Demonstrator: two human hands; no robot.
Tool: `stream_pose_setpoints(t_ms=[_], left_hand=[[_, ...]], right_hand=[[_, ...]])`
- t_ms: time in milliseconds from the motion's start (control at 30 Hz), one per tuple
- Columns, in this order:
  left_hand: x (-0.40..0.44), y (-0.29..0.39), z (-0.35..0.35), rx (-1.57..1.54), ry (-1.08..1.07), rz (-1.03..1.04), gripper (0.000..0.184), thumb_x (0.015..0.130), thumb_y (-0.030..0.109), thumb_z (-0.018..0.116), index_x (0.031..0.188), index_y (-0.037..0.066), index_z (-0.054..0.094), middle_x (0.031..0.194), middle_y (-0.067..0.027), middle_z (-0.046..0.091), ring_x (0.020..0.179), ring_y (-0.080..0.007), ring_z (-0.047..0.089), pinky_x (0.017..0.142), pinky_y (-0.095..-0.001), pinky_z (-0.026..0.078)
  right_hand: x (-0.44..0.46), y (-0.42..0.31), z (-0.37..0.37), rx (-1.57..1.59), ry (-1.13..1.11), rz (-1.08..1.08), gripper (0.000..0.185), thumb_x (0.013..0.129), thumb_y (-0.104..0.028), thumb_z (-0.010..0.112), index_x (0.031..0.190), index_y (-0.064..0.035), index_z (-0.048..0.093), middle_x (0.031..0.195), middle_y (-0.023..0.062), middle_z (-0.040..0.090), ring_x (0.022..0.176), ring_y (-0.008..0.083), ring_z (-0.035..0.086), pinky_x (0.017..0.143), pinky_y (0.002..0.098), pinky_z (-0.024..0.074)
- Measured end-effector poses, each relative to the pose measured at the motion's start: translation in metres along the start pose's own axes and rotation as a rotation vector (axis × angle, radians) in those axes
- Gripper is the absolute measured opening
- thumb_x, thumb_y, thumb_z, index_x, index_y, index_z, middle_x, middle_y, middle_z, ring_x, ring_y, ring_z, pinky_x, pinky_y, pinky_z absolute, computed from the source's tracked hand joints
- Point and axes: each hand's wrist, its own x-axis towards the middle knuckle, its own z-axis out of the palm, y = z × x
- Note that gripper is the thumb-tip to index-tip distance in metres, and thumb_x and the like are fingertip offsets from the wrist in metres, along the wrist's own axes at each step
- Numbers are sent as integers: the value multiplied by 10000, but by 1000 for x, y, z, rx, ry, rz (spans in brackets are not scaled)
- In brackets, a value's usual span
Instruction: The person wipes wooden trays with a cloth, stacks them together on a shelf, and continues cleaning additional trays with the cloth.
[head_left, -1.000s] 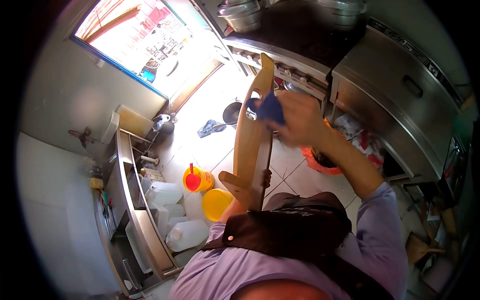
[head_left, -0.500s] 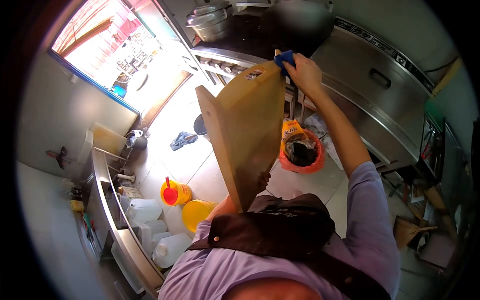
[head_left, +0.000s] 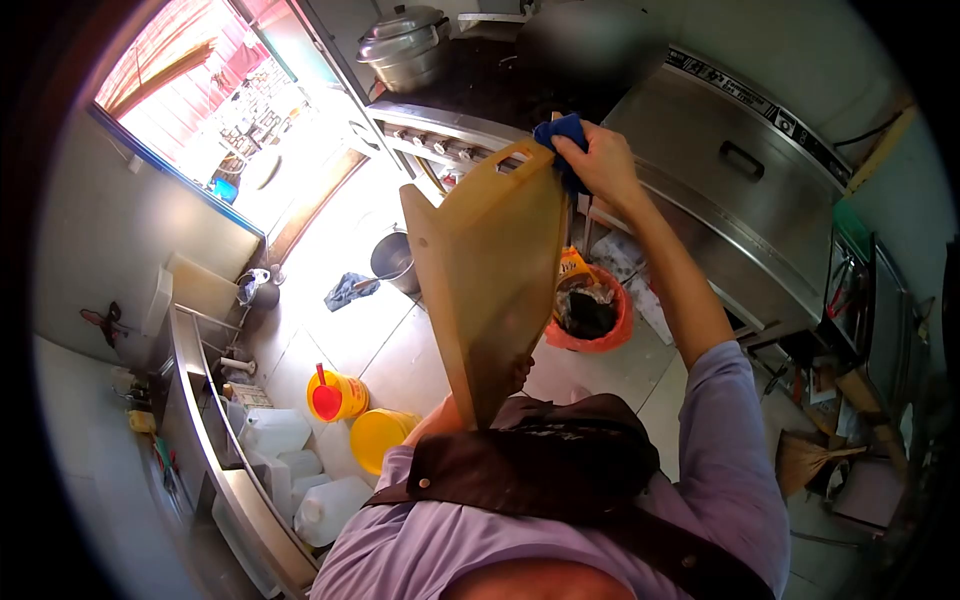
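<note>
A yellowish plastic tray point(head_left: 490, 270) with raised sides and a handle slot is held up on edge before my chest. At its upper right corner, my right hand point(head_left: 607, 165) grips a folded blue cloth point(head_left: 565, 140) that presses against the rim. My left hand point(head_left: 522, 373) supports the tray's lower end; dark-looking fingertips show at its right edge, while the rest of that hand is behind the tray. Past the tray's top edge lies the front of the stove point(head_left: 455, 125).
Below on the floor stand an orange-bagged bin point(head_left: 625, 325), a dark bucket point(head_left: 393, 258), yellow buckets point(head_left: 385, 438) and clear plastic jugs point(head_left: 330, 510). A rag point(head_left: 350, 291) lies near the dark bucket. A steel gas fryer point(head_left: 700, 180) is at right, a lidded pot point(head_left: 405, 50) on the stove.
The view has shifted slightly, so more of the dark bucket shows left of the tray. My right hand and the blue cloth remain at the tray's upper corner; the cloth looks more bunched.
</note>
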Motion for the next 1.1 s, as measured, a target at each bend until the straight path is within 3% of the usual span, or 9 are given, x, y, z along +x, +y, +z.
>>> stream_pose_setpoints(t_ms=[267, 400, 500, 633, 733, 867, 933, 1033, 1100], left_hand=[[-1, 0, 6, 7, -13, -8, 177, 918, 271, 587, 817, 127, 572, 588, 54, 452, 456, -72, 377, 444, -201, 371], [-4, 4, 11, 7, -19, -7, 174, 918, 267, 585, 820, 125, 570, 590, 53, 453, 457, -72, 380, 441, -199, 369], [-8, 5, 13, 12, -24, -9, 171, 918, 263, 584, 822, 123, 569, 592, 52, 454, 458, -71, 383, 439, -197, 368], [-17, 8, 27, 41, -38, 6, 168, 918, 259, 582, 825, 120, 567, 594, 51, 455, 459, -71, 386, 436, -194, 366], [-17, 12, 45, 361, -55, 285, 163, 917, 255, 573, 833, 117, 555, 602, 49, 454, 467, -70, 395, 430, -186, 359], [-12, 19, 59, 733, -93, 766, 168, 917, 265, 559, 851, 112, 540, 642, 41, 461, 497, -73, 414, 444, -186, 361], [-9, 24, 63, 698, -144, 813, 173, 918, 272, 555, 860, 110, 537, 664, 37, 466, 513, -76, 422, 457, -191, 366], [-3, 28, 61, 626, -252, 691, 183, 919, 283, 549, 872, 106, 533, 698, 31, 474, 536, -81, 434, 476, -199, 374], [2, 28, 59, 558, -320, 510, 190, 919, 290, 544, 880, 104, 530, 721, 27, 479, 552, -84, 443, 489, -204, 379]], right_hand=[[-23, -57, -4, 481, -244, 133, 281, 838, -297, 641, 911, -27, 665, 796, 150, 668, 729, 301, 660, 670, 367, 506], [-40, -80, -1, 347, -44, -277, 264, 832, -284, 663, 900, -29, 650, 801, 145, 646, 712, 342, 630, 649, 406, 494], [-35, -57, 14, 152, 143, -338, 280, 835, -284, 659, 913, -17, 628, 817, 174, 648, 749, 376, 629, 681, 437, 492], [-21, -6, 41, 85, 188, -2, 291, 864, -290, 648, 989, -27, 651, 731, 182, 641, 683, 338, 645, 632, 378, 498], [-36, -14, 51, -58, 216, 7, 265, 846, -278, 658, 887, -19, 619, 707, 192, 608, 667, 354, 620, 579, 421, 473], [-131, -50, 75, -32, 270, -475, 163, 724, -153, 685, 810, -35, 613, 744, 172, 541, 723, 344, 611, 584, 423, 489], [-165, -66, 61, 73, 93, -630, 194, 699, -116, 660, 876, -38, 647, 813, 159, 576, 719, 328, 615, 637, 408, 518], [-140, -61, 61, -105, 242, -810, 297, 691, -91, 630, 983, -55, 671, 908, 150, 622, 778, 321, 626, 709, 402, 531], [-89, -45, 70, -48, 327, -587, 462, 706, -70, 594, 1164, -124, 617, 996, 101, 637, 864, 307, 620, 721, 403, 516]])
